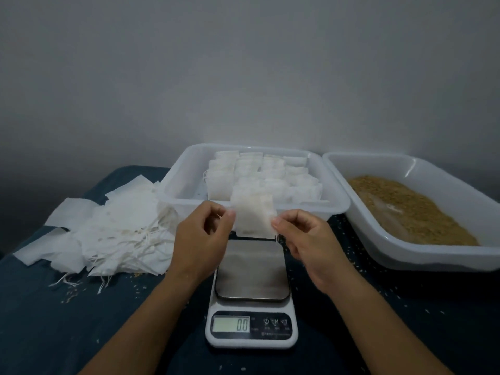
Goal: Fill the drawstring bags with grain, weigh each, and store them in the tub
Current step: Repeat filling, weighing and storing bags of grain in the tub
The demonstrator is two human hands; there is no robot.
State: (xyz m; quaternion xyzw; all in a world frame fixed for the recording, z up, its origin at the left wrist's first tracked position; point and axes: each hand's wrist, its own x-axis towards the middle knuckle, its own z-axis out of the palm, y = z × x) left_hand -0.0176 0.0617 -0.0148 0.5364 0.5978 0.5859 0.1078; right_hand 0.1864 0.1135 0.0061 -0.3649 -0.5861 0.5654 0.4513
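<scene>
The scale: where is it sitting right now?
In the head view the scale sits centre front on the dark cloth, below both hands and the held bag, just in front of the tub of filled bags.

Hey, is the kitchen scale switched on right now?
On. The scale's display is lit and reads 0.0, with nothing resting on its steel platform.

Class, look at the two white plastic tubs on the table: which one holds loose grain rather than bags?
The tub on the right. It holds loose brown grain, while the middle tub behind the scale is packed with rows of filled white bags.
</scene>
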